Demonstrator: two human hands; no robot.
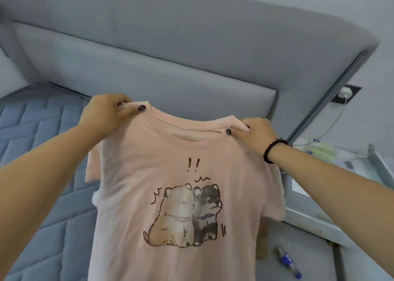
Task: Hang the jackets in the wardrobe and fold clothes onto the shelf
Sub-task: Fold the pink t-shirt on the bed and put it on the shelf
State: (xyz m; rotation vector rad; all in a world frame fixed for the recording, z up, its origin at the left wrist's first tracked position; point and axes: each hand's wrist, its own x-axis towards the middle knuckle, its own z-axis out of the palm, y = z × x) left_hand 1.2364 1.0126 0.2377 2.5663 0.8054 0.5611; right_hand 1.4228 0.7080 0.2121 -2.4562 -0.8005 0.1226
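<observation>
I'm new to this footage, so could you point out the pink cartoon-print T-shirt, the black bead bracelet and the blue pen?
pink cartoon-print T-shirt (181,214), head view, on the printed chest.
black bead bracelet (271,149), head view, on the beads.
blue pen (287,260), head view, mid-barrel.

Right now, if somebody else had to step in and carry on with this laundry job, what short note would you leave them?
Left hand: pinches the left shoulder seam of the pink short-sleeved T-shirt with the two cartoon bears print.
Right hand: pinches the other shoulder seam; a black bead bracelet is on that wrist.
The shirt hangs spread open in the air, print facing the person, above the blue quilted mattress and in front of the grey padded headboard.
Done: shirt picked up and held out flat.
Left: fold it and put it on the shelf. No wardrobe, shelf or jackets are in view.
</observation>
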